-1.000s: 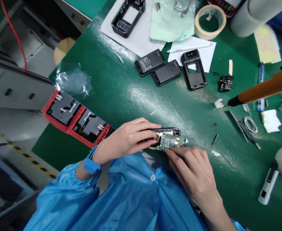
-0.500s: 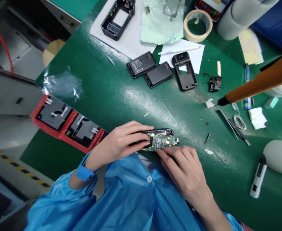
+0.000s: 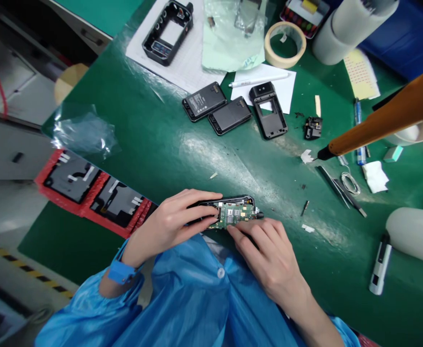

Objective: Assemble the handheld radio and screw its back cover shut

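Note:
A green circuit board (image 3: 229, 214) lies against a black device housing (image 3: 241, 199) at the table's near edge. My left hand (image 3: 175, 217) grips the board's left end, its fingers curled over it and one finger along the housing's far rim. My right hand (image 3: 267, 250) pinches the board's near edge with bent fingers; its thumb is hidden. A dark knob (image 3: 259, 215) sticks out at the right end of the housing.
Two black battery packs (image 3: 217, 108), a black frame (image 3: 269, 111) and another housing (image 3: 167, 33) lie farther back. An orange-handled tool (image 3: 377, 123) reaches in from the right, above tweezers (image 3: 341, 190). Red-wrapped parts (image 3: 72, 176) sit at left.
The board has settled flatter and closer into the housing, and the knob at the right end now shows. Both hands keep their hold. The whole view has shifted slightly.

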Available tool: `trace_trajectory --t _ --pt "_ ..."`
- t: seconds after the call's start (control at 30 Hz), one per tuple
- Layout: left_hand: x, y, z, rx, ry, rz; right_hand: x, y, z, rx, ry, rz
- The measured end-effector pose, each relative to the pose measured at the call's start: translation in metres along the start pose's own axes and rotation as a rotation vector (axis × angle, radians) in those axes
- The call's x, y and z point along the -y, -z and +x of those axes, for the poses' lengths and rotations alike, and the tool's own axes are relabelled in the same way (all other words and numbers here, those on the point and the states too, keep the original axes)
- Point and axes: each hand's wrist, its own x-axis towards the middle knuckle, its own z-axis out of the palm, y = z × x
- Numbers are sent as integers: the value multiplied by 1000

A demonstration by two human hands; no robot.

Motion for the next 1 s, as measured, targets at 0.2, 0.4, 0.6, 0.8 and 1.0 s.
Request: trace_trajectory --t 0.2,0.4,0.6,0.8,1.0 --pt "1 -2 0 -15 -5 3 0 -4 -1 -22 -10 22" --pt "1 -1 -1 -7 6 -21 -3 -2 -2 -7 -22 22" --pt "4 -3 -2 -7 15 -40 -3 -2 -2 24 -11 38" --pt "5 -4 -2 -17 30 -59 -3 -3 -2 41 -13 46" --pt "3 0 -1 -1 130 -112 -5 -5 -6 35 -15 46"
